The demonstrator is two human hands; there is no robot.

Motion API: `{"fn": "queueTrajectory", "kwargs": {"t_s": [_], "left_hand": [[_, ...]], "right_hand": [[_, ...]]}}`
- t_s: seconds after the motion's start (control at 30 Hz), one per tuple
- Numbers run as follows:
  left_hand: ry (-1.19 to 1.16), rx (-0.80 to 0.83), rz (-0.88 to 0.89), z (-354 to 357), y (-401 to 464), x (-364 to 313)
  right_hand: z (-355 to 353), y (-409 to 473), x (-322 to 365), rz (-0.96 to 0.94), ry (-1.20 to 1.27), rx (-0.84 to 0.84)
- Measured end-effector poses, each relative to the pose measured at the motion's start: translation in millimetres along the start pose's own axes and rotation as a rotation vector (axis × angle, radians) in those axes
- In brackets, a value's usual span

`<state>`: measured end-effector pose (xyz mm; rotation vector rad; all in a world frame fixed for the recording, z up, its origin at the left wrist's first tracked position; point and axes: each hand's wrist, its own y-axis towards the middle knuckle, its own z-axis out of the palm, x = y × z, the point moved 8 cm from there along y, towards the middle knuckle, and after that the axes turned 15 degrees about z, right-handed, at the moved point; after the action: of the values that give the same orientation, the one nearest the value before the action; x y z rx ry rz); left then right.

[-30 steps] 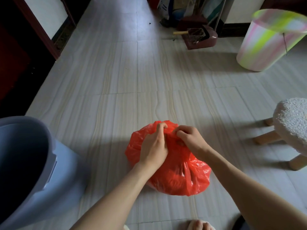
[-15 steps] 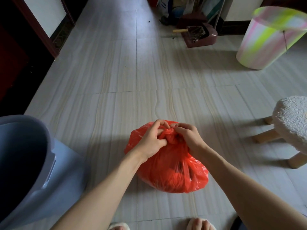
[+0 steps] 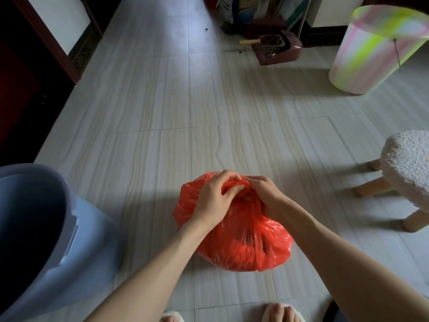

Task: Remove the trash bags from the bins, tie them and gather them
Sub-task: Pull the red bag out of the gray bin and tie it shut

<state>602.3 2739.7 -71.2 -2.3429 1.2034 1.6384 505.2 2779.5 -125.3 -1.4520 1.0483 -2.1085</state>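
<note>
just one cam here, head-mounted, wide-angle, pointing forward and steeply down at tiled floor (image 3: pixel 162 117). forearms coming in from bottom edge, toes (image 3: pixel 281 312) peeking at bottom center. sitting pretty close to floor, edges bending a bit. no second view sharing anything.

Crinkly plastic trash bag (image 3: pixel 241 238) red-orange. Big plastic bin (image 3: pixel 34 231) grey-blue. Tall cylindrical bin (image 3: pixel 369 52) pink/white/lime streaks. Tiled floor (image 3: pixel 162 126) pale grey, beige wavy veining. Fuzzy stool (image 3: pixel 408 163) off-white.
</note>
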Motion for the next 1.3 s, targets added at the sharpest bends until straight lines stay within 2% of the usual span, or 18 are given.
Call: {"fn": "queueTrajectory", "kwargs": {"t_s": [0.1,0.27,0.3,0.33,0.4,0.47,0.53,0.7,0.83,0.9,0.97,1.0,1.07,1.13,1.23,1.3], "left_hand": [[0.001,0.000,-0.047,2,0,6],[-0.372,-0.132,-0.438,4,-11,32],[-0.341,-0.148,-0.425,1,-11,31],[-0.216,-0.168,-0.336,-6,-9,25],[0.167,-0.186,-0.006,-20,-4,0],[0.429,-0.157,0.247,-19,-5,-18],[0.488,-0.122,0.308,-18,-7,-25],[0.518,-0.121,0.225,-23,-9,-27],[0.385,-0.257,0.028,-34,-9,-25],[0.191,-0.317,-0.256,-33,-11,-8],[-0.104,-0.370,-0.558,-21,-18,16],[-0.233,-0.395,-0.651,-17,-20,24],[-0.283,-0.396,-0.723,-15,-20,30],[-0.081,-0.303,-0.636,-23,-13,25],[0.339,-0.228,-0.307,-39,0,-1],[0.470,-0.211,-0.151,-40,3,-15]], "right_hand": [[3,-2,-2,0.029,0.069,0.075],[3,-6,-7,0.114,0.155,0.120],[4,-8,-7,0.115,0.164,0.128],[4,-8,-7,0.114,0.171,0.138],[3,-6,-7,0.095,0.192,0.139],[-2,0,-6,0.034,0.181,0.067],[-8,3,-3,-0.036,0.137,-0.025],[-8,1,1,-0.099,0.142,-0.103],[-8,1,4,-0.151,0.080,-0.158],[-9,2,5,-0.163,0.063,-0.179],[-9,2,5,-0.167,0.053,-0.188],[-7,2,4,-0.171,0.039,-0.188],[-4,0,4,-0.182,0.004,-0.191],[-1,-1,3,-0.183,-0.008,-0.198],[-1,-2,8,-0.187,0.024,-0.213],[-2,-5,12,-0.202,0.020,-0.224]]}}
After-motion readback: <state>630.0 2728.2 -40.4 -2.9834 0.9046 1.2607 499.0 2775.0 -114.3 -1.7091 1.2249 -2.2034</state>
